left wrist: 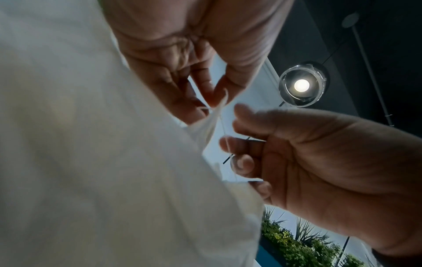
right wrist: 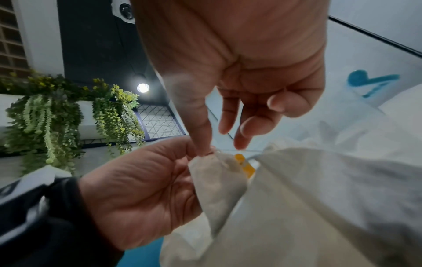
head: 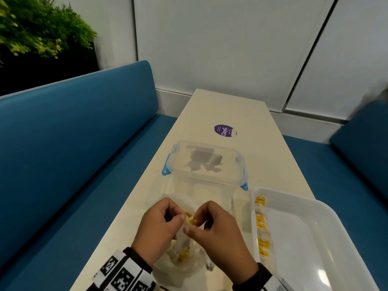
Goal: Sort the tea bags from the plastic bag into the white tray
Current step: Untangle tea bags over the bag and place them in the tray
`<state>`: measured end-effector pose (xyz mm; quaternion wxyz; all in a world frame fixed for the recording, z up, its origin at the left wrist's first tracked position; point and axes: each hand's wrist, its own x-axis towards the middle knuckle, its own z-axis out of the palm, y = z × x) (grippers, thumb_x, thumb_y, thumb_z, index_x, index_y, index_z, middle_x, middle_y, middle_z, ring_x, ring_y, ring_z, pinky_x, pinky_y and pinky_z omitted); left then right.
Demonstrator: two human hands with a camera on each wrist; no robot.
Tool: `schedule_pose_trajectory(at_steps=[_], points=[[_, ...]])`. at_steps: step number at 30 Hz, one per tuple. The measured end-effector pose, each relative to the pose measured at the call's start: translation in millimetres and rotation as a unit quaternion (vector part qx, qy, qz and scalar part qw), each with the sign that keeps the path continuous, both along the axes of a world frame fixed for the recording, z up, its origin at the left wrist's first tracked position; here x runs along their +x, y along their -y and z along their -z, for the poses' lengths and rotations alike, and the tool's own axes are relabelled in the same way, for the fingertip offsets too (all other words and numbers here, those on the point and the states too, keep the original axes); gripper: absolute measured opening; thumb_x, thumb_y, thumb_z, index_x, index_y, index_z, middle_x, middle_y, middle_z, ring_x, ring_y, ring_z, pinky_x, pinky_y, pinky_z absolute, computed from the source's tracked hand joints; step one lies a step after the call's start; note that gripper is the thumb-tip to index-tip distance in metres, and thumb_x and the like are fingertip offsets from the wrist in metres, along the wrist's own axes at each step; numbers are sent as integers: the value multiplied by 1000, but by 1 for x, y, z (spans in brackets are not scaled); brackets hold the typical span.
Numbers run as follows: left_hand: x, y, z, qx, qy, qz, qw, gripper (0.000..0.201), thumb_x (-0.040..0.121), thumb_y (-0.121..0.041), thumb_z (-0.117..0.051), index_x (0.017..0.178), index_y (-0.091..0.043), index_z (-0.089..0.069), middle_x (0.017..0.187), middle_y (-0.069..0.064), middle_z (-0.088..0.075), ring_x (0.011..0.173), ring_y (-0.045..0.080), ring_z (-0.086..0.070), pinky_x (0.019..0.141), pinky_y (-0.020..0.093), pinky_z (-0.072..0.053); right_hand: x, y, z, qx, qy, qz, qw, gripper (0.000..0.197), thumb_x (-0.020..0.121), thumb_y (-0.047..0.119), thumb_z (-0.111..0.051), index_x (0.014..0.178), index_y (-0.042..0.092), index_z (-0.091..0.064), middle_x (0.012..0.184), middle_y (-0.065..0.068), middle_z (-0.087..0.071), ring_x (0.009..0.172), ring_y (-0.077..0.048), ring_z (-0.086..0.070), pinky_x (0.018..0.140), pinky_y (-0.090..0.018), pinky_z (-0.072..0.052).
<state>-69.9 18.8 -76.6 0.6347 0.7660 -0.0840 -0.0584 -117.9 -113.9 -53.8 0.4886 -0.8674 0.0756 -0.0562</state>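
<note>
Both hands meet over the crumpled plastic bag (head: 189,263) at the table's near edge. My left hand (head: 181,219) pinches the top of a white tea bag (head: 182,238), which hangs down between the hands. My right hand (head: 192,224) pinches the same tea bag at its top, by the yellow tag (head: 190,221). In the right wrist view the tea bag (right wrist: 217,177) and its tag (right wrist: 245,165) sit just under my right hand (right wrist: 205,150), with the plastic bag (right wrist: 319,198) beside them. The white tray (head: 294,196) lies to the right. Several tea bags (head: 261,225) line its left wall.
A clear lidded container (head: 205,164) with blue clips stands just behind the hands. A purple round sticker (head: 225,130) lies farther back on the narrow cream table (head: 252,114). Blue bench seats (head: 84,143) flank the table on both sides.
</note>
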Motion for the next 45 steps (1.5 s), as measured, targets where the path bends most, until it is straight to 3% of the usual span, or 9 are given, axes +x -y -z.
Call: schedule_pose_trajectory(at_steps=[7,14,20,23,27,32,36,40,45], points=[[1,-2,-5,-17,-52,13,998,10,81,7,-58,75,-1,-57,61,4,-54,50,7,-52,46,23,-48,1,2,0,-110,-7,-15,994,19,79,10,-57,77,29,-56,79,10,-57,68,-3,-49,67,-17,-45],[-3,3,-5,-29,-72,15,997,12,79,9,-58,72,-1,-57,54,7,-57,51,19,-54,48,27,-47,-5,-7,-7,-165,-36,-41,985,15,76,43,-66,84,34,-57,87,15,-50,81,-2,-49,69,-16,-42],[4,-4,-4,37,-22,42,998,19,80,3,-58,77,-15,-64,73,2,-60,67,12,-57,61,22,-50,4,3,-1,-20,-45,8,999,13,81,20,-66,69,23,-62,66,6,-59,60,-4,-50,59,-17,-44],[9,-4,-7,7,-66,158,985,25,78,4,-59,92,-15,-67,87,3,-69,78,17,-65,71,29,-55,6,8,-4,41,-67,-1,997,9,81,11,-63,74,15,-64,68,-1,-61,63,-9,-52,61,-23,-46],[10,1,-9,34,-41,249,967,20,79,-2,-68,95,-13,-67,76,-9,-67,70,0,-61,65,19,-50,8,12,-9,96,-100,-13,990,14,84,6,-58,76,15,-66,72,2,-63,61,-3,-53,48,-10,-39],[13,0,-6,36,-35,223,974,23,69,-26,-76,85,-13,-68,76,6,-65,66,13,-60,69,33,-53,6,21,-13,101,-96,-23,990,19,88,6,-56,78,18,-67,79,-2,-68,66,-6,-58,49,-10,-39],[16,-3,-6,40,-19,195,980,12,76,-6,-75,81,-13,-68,85,16,-68,71,15,-61,76,37,-54,5,29,-12,47,-67,-5,997,26,84,3,-62,73,27,-66,73,7,-68,61,2,-59,52,-7,-40],[16,-6,-8,37,-1,170,985,13,75,-5,-75,79,-15,-69,80,6,-68,70,11,-60,74,30,-53,6,29,-11,27,-57,-8,998,31,82,1,-63,70,30,-65,71,11,-67,60,8,-59,52,-6,-40],[15,-8,-4,47,4,169,984,19,73,-6,-76,76,-23,-69,66,-9,-61,64,9,-54,67,24,-50,4,30,-10,60,-75,-24,995,29,87,-2,-55,77,22,-67,75,4,-67,65,-1,-59,55,-9,-42]])
